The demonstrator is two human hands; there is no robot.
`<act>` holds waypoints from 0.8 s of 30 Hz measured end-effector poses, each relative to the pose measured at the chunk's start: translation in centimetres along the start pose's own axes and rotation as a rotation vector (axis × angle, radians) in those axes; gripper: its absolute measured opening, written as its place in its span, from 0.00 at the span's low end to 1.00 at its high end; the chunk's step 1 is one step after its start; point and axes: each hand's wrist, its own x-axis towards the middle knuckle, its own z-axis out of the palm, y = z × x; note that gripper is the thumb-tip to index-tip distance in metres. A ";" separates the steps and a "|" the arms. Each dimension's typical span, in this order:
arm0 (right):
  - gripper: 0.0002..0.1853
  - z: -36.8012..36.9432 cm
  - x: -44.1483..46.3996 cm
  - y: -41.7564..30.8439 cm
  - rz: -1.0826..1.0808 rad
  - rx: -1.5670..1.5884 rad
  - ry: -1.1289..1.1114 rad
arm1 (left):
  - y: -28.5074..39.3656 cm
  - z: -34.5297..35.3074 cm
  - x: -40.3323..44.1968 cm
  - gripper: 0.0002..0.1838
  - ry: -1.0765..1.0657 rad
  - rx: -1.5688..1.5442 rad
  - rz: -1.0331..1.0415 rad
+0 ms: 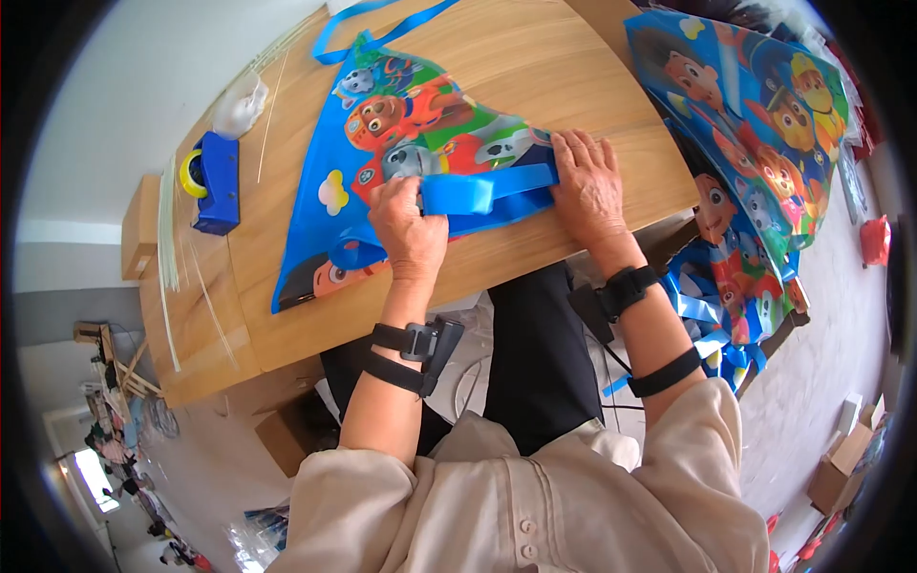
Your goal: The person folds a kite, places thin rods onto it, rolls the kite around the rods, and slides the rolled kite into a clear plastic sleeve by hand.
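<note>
A blue children's apron (320,224) printed with cartoon dogs lies on the wooden table, its narrow end pointing away from me. My left hand (409,227) is closed on a blue strap (463,194) at the apron's near part, fingers curled under. Lying over the apron's right edge, my right hand (589,191) has its fingers stretched forward, beside the strap's other end. Whether the right thumb pinches the cloth is hidden. Near my left wrist the lower edge is folded and part of a printed figure shows. A blue neck loop (382,40) extends past the apron's top.
A blue tape dispenser (218,181) with yellow tape stands at the left of the wooden table (535,48), near thin pale strips (168,229) and a white bundle (241,105). More printed aprons (764,124) hang over a box at the right. A cardboard box (845,468) is on the floor.
</note>
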 end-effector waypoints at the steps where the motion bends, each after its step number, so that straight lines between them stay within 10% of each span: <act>1: 0.28 -0.2 0.1 -0.1 -0.008 -0.032 -0.016 | -0.5 -0.5 -0.2 0.05 0.008 -0.013 -0.024; 24: 0.24 0.1 0.0 -0.3 -0.089 -0.014 -0.067 | -7.7 -5.8 -4.9 0.18 0.063 0.060 -0.218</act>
